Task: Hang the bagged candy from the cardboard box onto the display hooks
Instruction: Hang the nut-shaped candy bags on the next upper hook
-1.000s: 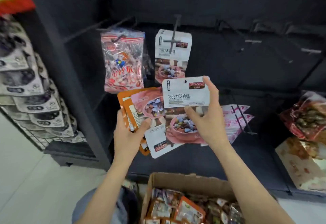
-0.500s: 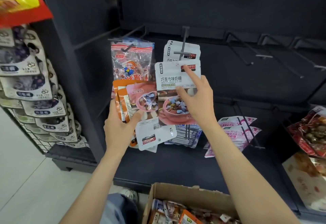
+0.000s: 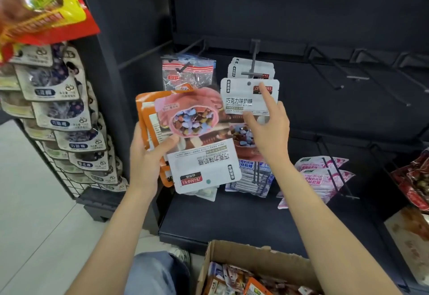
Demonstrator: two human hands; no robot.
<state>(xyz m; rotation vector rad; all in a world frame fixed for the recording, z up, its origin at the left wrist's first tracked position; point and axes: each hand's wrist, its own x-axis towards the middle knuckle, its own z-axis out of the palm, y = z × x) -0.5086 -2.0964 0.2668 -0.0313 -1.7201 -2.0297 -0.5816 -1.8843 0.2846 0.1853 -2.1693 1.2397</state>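
Seemingly, right hand (image 3: 267, 129) pinches a white bag (image 3: 249, 97) below the hook (image 3: 251, 73); left hand (image 3: 148, 155) grips a stack (image 3: 188, 136); box (image 3: 255, 260) stays part-full.

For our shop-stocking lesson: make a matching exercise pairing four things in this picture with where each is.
Things:
1. stack of candy bags
2. single white-topped bag
3. cardboard box
4. clear red-striped bag

Places:
A. bottom of view, open
B. hanging on the left hook
C. gripped in the left hand
D. at the right hand, below the middle hook

Pairs: 1-C, 2-D, 3-A, 4-B
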